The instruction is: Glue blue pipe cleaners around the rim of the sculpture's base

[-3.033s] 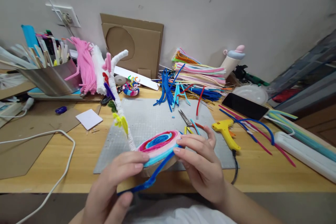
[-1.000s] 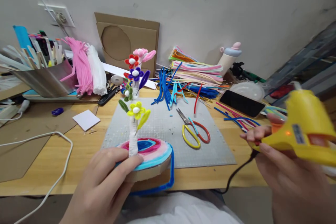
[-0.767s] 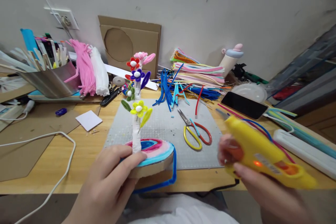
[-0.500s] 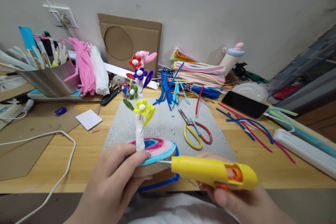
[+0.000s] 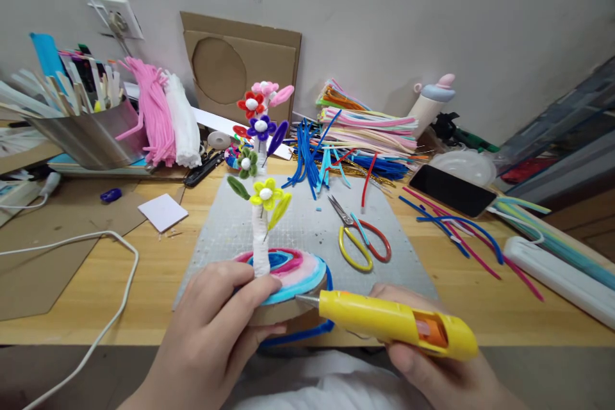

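My left hand is closed on a round base with a pink, blue and red top and a brown cardboard-like side. From the base rises a white wrapped stem bearing several pipe-cleaner flowers, among them a yellow flower and a purple flower. My right hand grips a yellow hot glue gun, its metal nozzle at the base's near right edge. A blue pipe cleaner runs along the right side and below the base; how it is fixed cannot be made out.
Behind the base, scissors lie on a grey cutting mat. Bundles of pipe cleaners lie at the back, near a phone. A power strip is at right; a white cable and metal container are at left.
The view has shifted slightly, moving most things a little in the picture. My left hand still holds the base, and the glue gun's nozzle stays at its edge.
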`<state>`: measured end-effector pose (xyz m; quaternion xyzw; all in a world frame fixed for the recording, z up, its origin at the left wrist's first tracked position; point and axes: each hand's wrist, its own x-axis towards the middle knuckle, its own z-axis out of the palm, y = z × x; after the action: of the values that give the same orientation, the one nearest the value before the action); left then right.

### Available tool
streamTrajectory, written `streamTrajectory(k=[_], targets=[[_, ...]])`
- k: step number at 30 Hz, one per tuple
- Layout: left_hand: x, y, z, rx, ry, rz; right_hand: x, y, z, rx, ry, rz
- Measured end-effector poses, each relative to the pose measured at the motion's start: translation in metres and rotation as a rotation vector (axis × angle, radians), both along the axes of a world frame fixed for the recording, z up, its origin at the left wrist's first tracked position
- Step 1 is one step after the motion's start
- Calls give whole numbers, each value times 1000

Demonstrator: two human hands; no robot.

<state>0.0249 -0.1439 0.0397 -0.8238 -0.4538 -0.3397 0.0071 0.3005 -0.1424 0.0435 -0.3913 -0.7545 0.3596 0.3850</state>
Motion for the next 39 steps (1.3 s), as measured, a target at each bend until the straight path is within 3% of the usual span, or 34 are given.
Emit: streamTrajectory(k=[15,26,39], targets=[[-3,-1,0,-1,23,-24,10,-3,-5,40,-36,-33],[-7,-3,2,-47,69,-17,10,-10,-4,-219,-25,-193],[-14,-5,-1,-72,82,-6,12,-8,-9,-266,-9,-231]])
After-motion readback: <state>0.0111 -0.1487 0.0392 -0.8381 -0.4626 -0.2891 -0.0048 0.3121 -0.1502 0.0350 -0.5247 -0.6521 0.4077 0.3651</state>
